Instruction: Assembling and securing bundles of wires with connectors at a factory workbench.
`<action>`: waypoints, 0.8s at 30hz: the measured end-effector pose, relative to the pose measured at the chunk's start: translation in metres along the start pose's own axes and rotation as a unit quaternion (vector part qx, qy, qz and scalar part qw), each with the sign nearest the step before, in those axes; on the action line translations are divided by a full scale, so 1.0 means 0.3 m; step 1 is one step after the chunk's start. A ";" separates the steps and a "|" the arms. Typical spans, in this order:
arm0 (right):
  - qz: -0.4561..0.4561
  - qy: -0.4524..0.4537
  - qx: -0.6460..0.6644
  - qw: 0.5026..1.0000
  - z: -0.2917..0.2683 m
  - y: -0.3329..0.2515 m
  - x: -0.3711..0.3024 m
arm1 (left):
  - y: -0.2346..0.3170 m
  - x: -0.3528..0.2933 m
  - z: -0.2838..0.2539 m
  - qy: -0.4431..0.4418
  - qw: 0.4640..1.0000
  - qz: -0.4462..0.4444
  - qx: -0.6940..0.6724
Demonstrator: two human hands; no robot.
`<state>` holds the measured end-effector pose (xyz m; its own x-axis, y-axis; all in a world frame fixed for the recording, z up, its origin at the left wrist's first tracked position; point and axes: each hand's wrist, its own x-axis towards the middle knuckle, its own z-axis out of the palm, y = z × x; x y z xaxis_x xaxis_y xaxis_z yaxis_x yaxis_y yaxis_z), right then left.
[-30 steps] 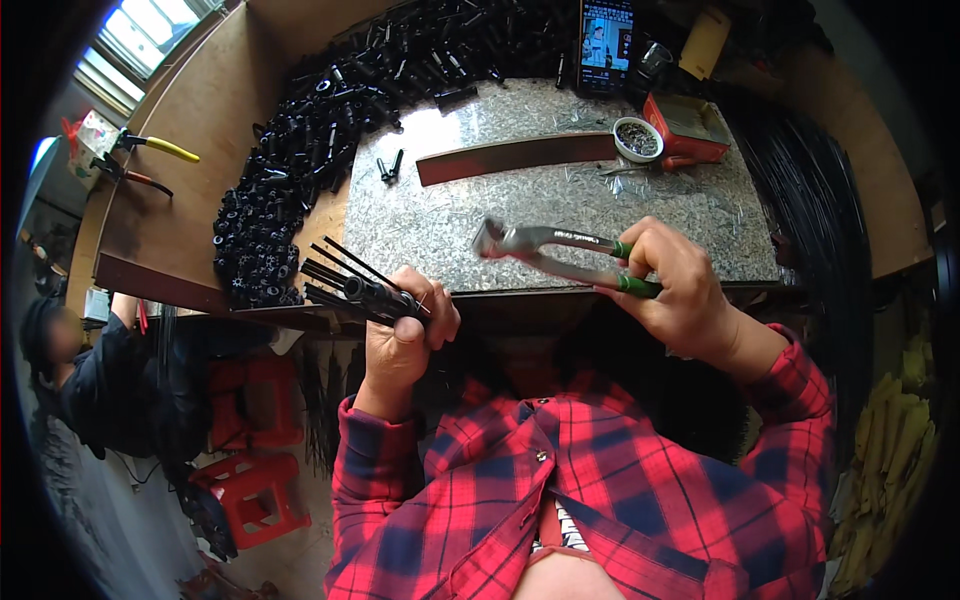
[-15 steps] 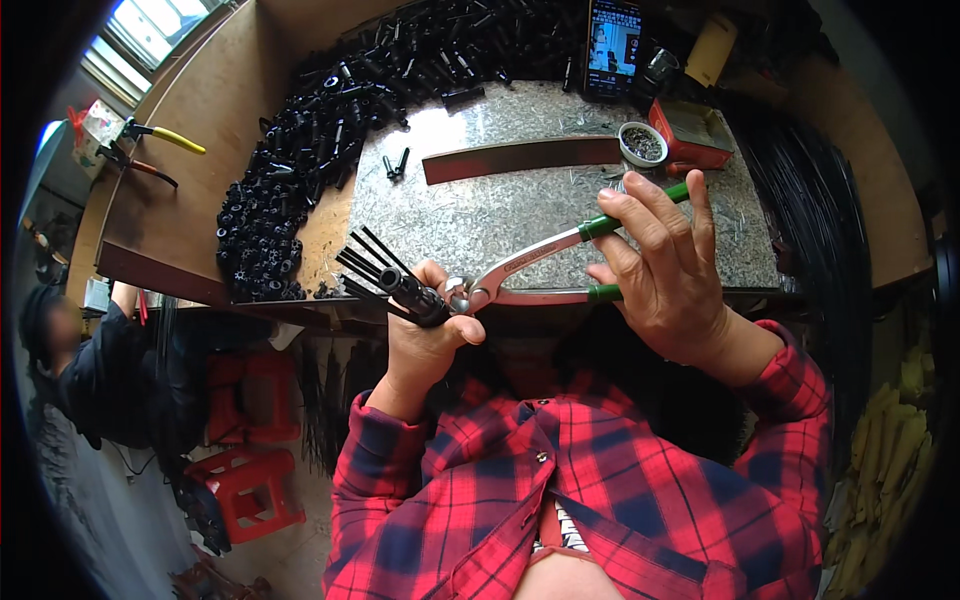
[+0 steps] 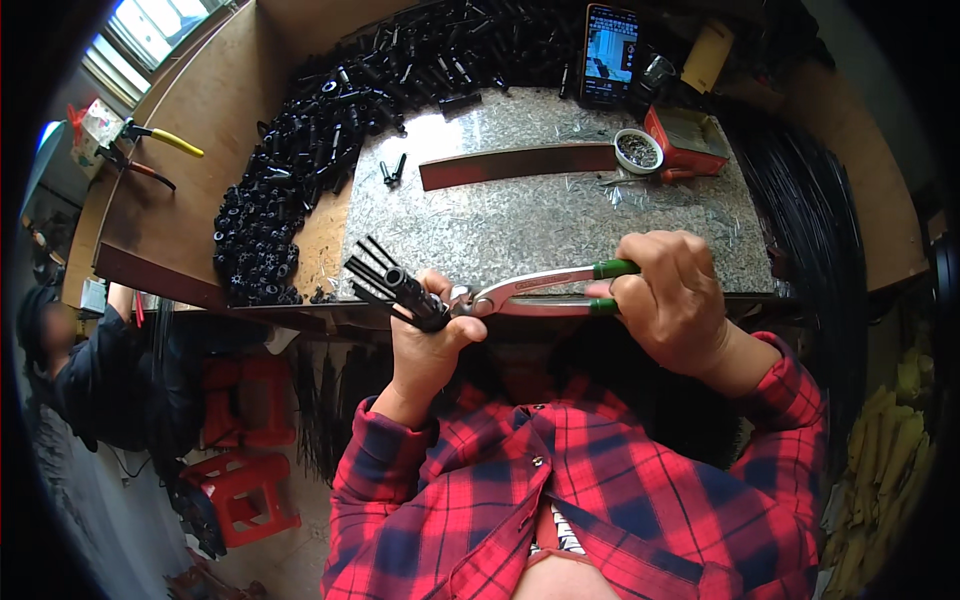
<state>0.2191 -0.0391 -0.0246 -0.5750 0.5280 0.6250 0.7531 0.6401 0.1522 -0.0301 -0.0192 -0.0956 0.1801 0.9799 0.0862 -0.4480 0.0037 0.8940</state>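
Observation:
My left hand point(image 3: 415, 358) is closed around a black tubular part point(image 3: 402, 287) with several thin black rods fanning out of it to the upper left. Long end-cutting pliers point(image 3: 540, 284) with green grips lie across to the right, their jaws at the black part beside my left thumb. Closed round both green handles is my right hand point(image 3: 672, 305), near the front edge of the bench. What exactly lies between the jaws is too small to make out.
A heap of black tubular parts point(image 3: 330, 130) covers the bench's left and back. A dark strip point(image 3: 520, 163), white cup of small metal bits point(image 3: 638, 152), red box point(image 3: 690, 145) and phone point(image 3: 608, 60) stand on the speckled slab point(image 3: 480, 225). Black rods point(image 3: 810, 200) lie right; another person point(image 3: 110, 365) sits left.
My right hand has closed its fingers round the handles, and the pliers' handles have come together, the upper one swinging down. My left hand stays nearly in place with the black part.

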 end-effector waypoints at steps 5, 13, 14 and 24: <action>0.093 -0.144 0.233 0.957 -0.008 0.011 -0.032 | -0.021 -0.043 -0.038 -0.012 0.996 0.073 0.059; 0.310 -0.533 0.731 0.292 0.002 0.018 -0.115 | 0.028 -0.039 -0.032 -0.159 0.970 0.059 0.175; 0.312 -0.537 0.736 0.269 0.009 0.013 -0.130 | 0.040 -0.028 -0.032 -0.214 0.948 0.064 0.226; 0.116 -0.146 0.264 0.946 -0.026 -0.016 -0.090 | 0.006 0.001 -0.083 -0.132 0.980 0.020 0.150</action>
<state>0.2336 -0.0608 -0.0361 -0.5352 0.7716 0.3439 0.6504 0.6362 -0.4151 -0.0526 -0.0139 -0.1049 0.4047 0.8925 0.1991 -0.1893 -0.1313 0.9731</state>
